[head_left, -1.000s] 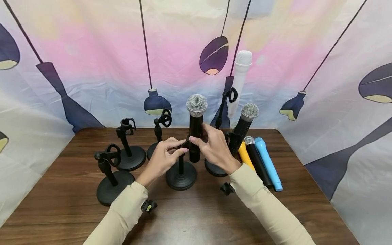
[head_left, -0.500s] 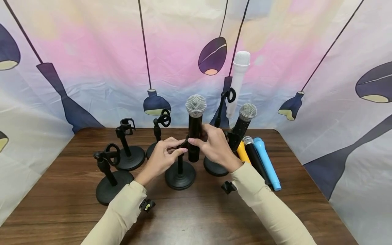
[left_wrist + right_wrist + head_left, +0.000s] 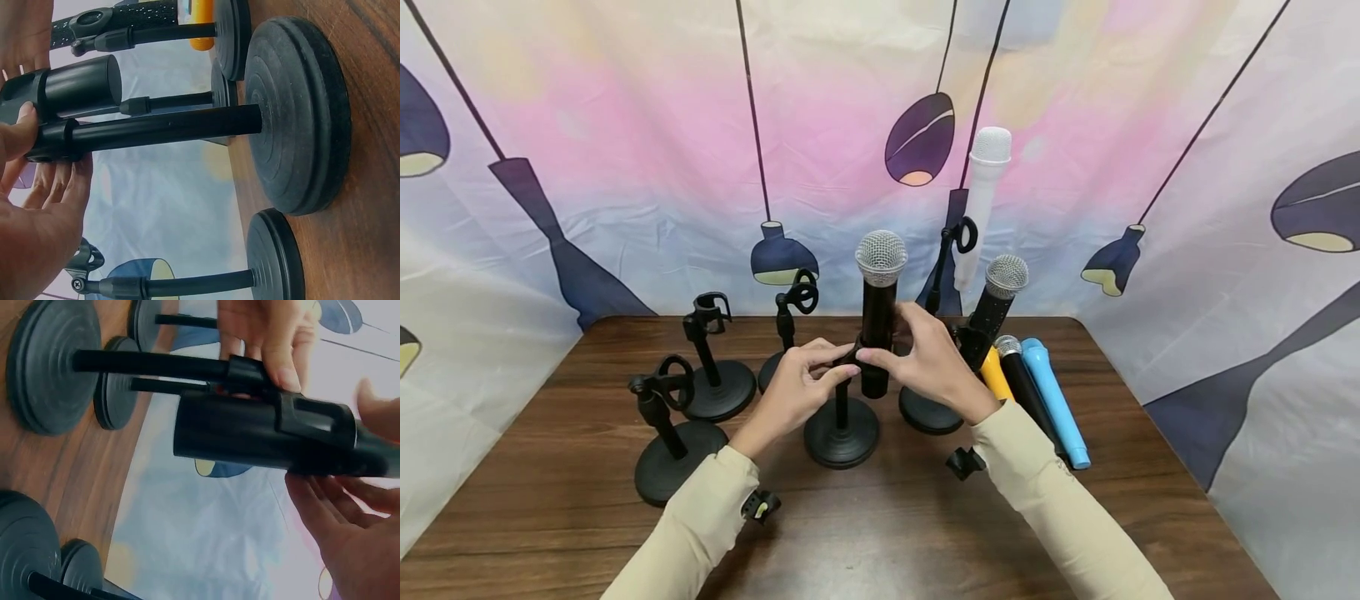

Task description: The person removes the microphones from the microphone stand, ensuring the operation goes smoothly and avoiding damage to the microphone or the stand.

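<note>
Black microphone (image 3: pixel 878 310): upright between both hands, inside the clip (image 3: pixel 287 419) of the middle stand (image 3: pixel 842 437). Since half a second ago, almost no change of its place; only, in the right hand (image 3: pixel 934 362), a small lowering of the thumb toward the clip. From this, probably a fine adjustment of the fit. In the right hand, fingers bent behind the microphone body, thumb across the front; cannot tell how firmly pressed. In the left hand (image 3: pixel 797 382), nearly closed, a pinch on the clip between thumb and fingers. Below, the pole (image 3: pixel 169 128), just beside the microphone's lower end. To the left, three stands (image 3: pixel 662 471) with bare clips. To the right, a speckled microphone (image 3: pixel 992 312), tilted in another stand (image 3: pixel 928 414); near it, on the table (image 3: pixel 865 542), a yellow item (image 3: pixel 997 379), partly hidden, and a blue microphone (image 3: pixel 1056 400). Farther back, a white microphone (image 3: pixel 988 179), with support not clear.
</note>
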`<state>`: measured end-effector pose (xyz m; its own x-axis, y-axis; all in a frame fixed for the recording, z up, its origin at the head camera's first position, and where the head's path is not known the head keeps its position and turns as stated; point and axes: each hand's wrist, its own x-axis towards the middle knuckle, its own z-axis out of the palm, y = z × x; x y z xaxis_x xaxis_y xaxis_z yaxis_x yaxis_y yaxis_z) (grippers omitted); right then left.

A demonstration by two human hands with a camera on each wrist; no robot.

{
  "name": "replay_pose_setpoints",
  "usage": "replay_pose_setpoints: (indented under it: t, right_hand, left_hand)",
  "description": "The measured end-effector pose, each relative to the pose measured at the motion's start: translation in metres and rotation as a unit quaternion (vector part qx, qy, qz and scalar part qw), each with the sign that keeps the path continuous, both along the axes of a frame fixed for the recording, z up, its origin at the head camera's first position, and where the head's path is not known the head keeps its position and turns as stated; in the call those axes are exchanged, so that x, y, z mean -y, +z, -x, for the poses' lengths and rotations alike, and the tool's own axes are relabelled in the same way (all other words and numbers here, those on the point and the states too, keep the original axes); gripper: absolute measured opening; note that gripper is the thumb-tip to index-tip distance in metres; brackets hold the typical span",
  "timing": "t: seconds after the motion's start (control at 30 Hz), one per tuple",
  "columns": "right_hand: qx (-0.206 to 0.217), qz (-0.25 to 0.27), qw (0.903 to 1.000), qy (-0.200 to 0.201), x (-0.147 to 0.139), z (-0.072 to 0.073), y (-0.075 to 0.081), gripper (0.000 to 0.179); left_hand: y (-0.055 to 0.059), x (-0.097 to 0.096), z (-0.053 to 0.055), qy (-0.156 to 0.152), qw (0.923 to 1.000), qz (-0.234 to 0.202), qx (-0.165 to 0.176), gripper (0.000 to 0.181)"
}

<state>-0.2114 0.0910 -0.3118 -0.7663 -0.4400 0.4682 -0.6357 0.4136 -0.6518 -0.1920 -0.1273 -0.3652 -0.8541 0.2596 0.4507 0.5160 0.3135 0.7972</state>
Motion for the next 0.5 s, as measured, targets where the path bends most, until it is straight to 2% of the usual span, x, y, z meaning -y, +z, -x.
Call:
replay_pose_setpoints:
  t: [0.07,0.13,0.33,0.5]
  right_hand:
    - [-0.003,0.0,1.0,-0.002,-0.0003,0.0008,0.0005,0.037]
    - [-0.027,-0.01,0.9994,-0.02,0.0008,0.0011,0.0008,0.031]
    - [-0.084,-0.025,0.9942,-0.063,0.0057,-0.002,-0.0005,0.026]
    - [-0.094,-0.027,0.9931,-0.065,0.0073,-0.0024,-0.0022,0.028]
  left_hand:
    - [0.0003,0.0001,0.0002,-0.002,1.0,-0.002,0.002,0.038]
    - [0.001,0.0,-0.0002,-0.001,1.0,-0.003,0.003,0.038]
    - [0.0019,-0.0009,-0.0009,-0.002,1.0,0.006,0.001,0.038]
    - [0.0009,-0.0003,-0.0003,0.001,1.0,0.007,0.0,0.039]
